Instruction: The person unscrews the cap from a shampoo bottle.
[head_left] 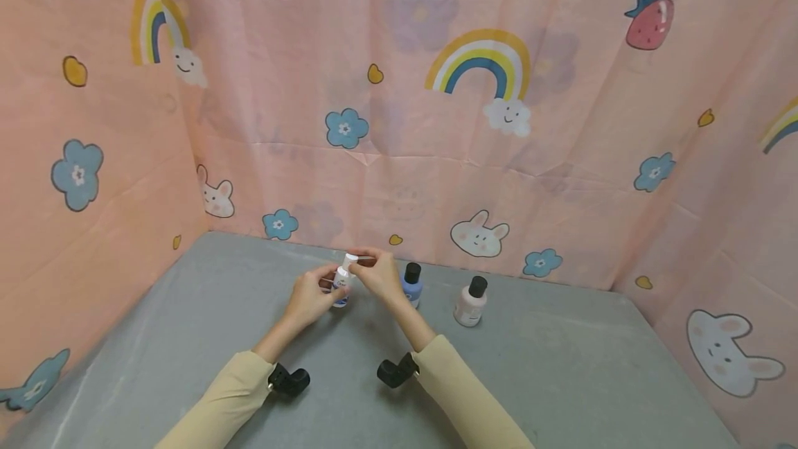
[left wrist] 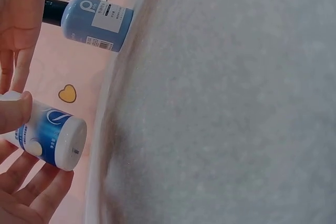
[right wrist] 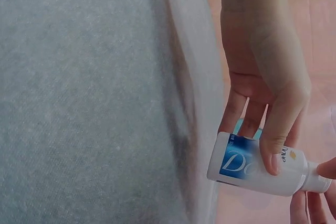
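Observation:
A small white bottle (head_left: 339, 294) with a blue label is off the table, base down, near the back edge. My left hand (head_left: 307, 300) grips it round the body, thumb across the label, as the right wrist view also shows of the bottle (right wrist: 252, 163). At its top, my right hand (head_left: 382, 277) pinches the white cap (right wrist: 315, 183) between thumb and fingers. Whether the cap is loose or screwed down cannot be told. The bottle's base (left wrist: 73, 144) faces the left wrist camera.
A blue bottle with a black cap (head_left: 412, 285) stands just behind the right wrist. Farther right stands a pale pink bottle (head_left: 470, 303), also black-capped. The grey-covered table (head_left: 561, 366) meets a pink patterned curtain (head_left: 399, 179) at the back and sides.

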